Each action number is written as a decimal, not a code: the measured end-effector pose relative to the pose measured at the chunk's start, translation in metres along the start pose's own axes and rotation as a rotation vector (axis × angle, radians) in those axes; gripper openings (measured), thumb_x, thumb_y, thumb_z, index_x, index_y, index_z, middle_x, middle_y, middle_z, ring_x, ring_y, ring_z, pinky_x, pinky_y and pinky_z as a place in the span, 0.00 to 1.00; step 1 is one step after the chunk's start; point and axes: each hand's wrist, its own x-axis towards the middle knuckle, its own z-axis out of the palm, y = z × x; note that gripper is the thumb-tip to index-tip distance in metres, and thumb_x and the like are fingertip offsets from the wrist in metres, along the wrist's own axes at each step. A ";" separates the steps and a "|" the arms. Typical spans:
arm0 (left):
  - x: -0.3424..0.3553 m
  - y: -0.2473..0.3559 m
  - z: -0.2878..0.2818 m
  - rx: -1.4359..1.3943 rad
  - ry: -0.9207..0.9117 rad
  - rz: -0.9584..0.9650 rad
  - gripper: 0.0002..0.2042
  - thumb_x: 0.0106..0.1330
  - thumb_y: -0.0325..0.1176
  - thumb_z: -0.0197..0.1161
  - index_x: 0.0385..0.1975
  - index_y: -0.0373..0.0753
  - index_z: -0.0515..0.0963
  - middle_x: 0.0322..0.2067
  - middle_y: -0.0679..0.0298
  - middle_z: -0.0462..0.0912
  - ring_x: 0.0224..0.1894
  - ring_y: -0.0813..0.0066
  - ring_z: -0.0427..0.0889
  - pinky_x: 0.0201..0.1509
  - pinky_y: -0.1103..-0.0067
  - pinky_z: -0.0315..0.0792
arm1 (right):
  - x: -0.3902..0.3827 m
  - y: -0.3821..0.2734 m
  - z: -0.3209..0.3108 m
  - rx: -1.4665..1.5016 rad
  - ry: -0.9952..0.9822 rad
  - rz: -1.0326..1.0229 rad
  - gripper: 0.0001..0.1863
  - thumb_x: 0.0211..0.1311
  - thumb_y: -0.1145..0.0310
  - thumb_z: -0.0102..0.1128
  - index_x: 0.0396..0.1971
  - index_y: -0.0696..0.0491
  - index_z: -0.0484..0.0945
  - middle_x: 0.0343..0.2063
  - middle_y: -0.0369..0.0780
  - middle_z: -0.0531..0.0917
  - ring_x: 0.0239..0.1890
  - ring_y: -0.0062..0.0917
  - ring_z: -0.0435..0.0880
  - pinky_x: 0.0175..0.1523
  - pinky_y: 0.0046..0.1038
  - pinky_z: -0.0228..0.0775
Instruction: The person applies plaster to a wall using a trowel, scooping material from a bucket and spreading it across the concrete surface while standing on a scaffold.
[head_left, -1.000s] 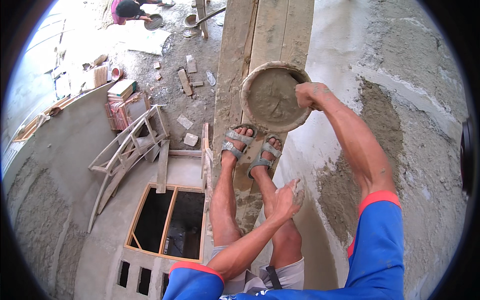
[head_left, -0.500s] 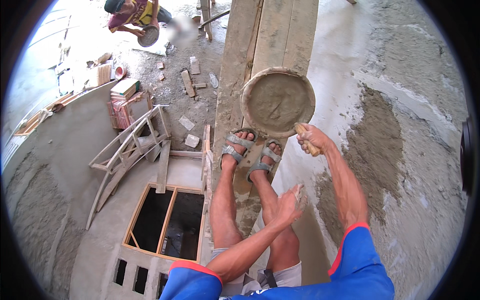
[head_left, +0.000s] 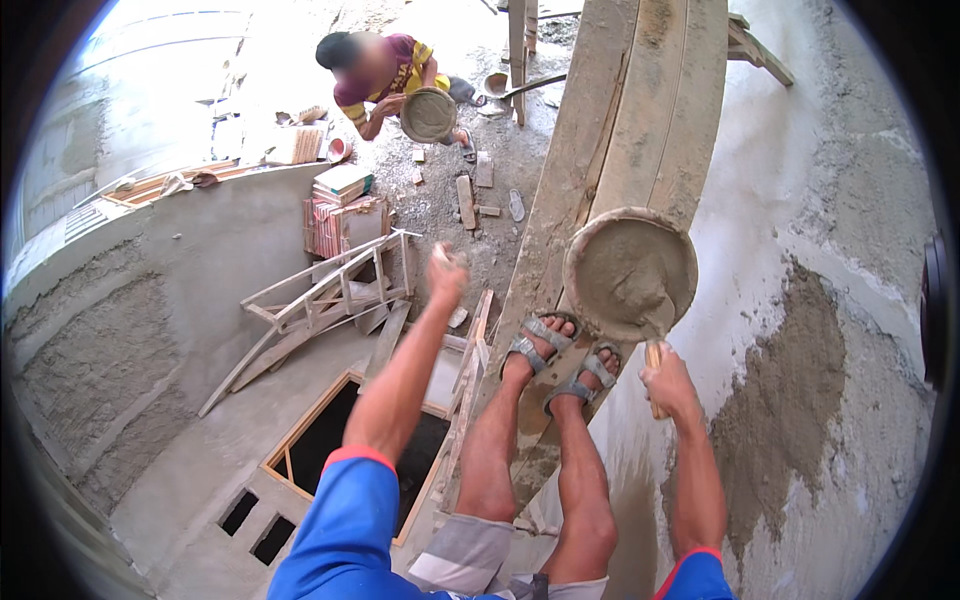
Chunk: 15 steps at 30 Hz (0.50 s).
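My right hand (head_left: pixel 672 383) grips the wooden handle of a trowel (head_left: pixel 655 356); its mortar-coated end lies at the near rim of a round basin (head_left: pixel 572 262). Wet grey mortar (head_left: pixel 630 270) fills that basin, which rests on wooden planks (head_left: pixel 640 150) just beyond my sandalled feet. My left hand (head_left: pixel 447 275) reaches out to the left, away from the planks, with loosely bent fingers and nothing visible in them. Beyond it, lower down, a co-worker (head_left: pixel 385 80) holds up another round basin (head_left: pixel 430 115) of grey mortar.
A wall with a dark patch of fresh mortar (head_left: pixel 775 420) runs along my right. Down on the left are a wooden frame (head_left: pixel 325 290), stacked boxes (head_left: pixel 342 215), loose blocks (head_left: pixel 466 203) and a wood-framed opening (head_left: pixel 345 420). A timber post (head_left: pixel 517 60) stands beside the planks.
My left hand has swung from above my legs out to the left. The view has turned left. The co-worker has come nearer and lifted the basin. My right hand keeps hold of the trowel.
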 end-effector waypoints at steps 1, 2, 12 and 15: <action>0.031 -0.006 -0.004 0.091 0.059 0.035 0.22 0.60 0.37 0.63 0.53 0.34 0.72 0.44 0.47 0.81 0.46 0.54 0.81 0.51 0.65 0.74 | -0.005 -0.005 -0.004 -0.311 0.018 -0.062 0.25 0.55 0.70 0.57 0.53 0.61 0.65 0.25 0.51 0.80 0.26 0.42 0.82 0.32 0.41 0.75; 0.059 0.003 -0.004 0.108 0.069 0.038 0.22 0.60 0.36 0.63 0.53 0.34 0.72 0.44 0.47 0.81 0.47 0.52 0.80 0.52 0.64 0.74 | -0.007 -0.008 -0.010 -0.619 0.051 -0.112 0.28 0.54 0.70 0.57 0.55 0.64 0.63 0.30 0.57 0.82 0.33 0.51 0.83 0.40 0.47 0.75; 0.198 0.055 0.032 0.047 0.359 0.132 0.20 0.54 0.31 0.65 0.48 0.34 0.74 0.39 0.52 0.84 0.44 0.54 0.83 0.50 0.63 0.75 | -0.008 -0.011 -0.028 -0.707 0.018 -0.032 0.30 0.55 0.68 0.57 0.57 0.61 0.62 0.30 0.60 0.80 0.38 0.58 0.79 0.45 0.52 0.70; 0.233 0.056 0.012 1.113 -0.200 0.199 0.22 0.52 0.34 0.69 0.48 0.37 0.74 0.39 0.59 0.85 0.42 0.58 0.84 0.51 0.63 0.73 | 0.001 -0.002 -0.026 -0.740 0.029 0.036 0.34 0.56 0.64 0.60 0.61 0.60 0.59 0.32 0.60 0.80 0.38 0.57 0.79 0.45 0.50 0.71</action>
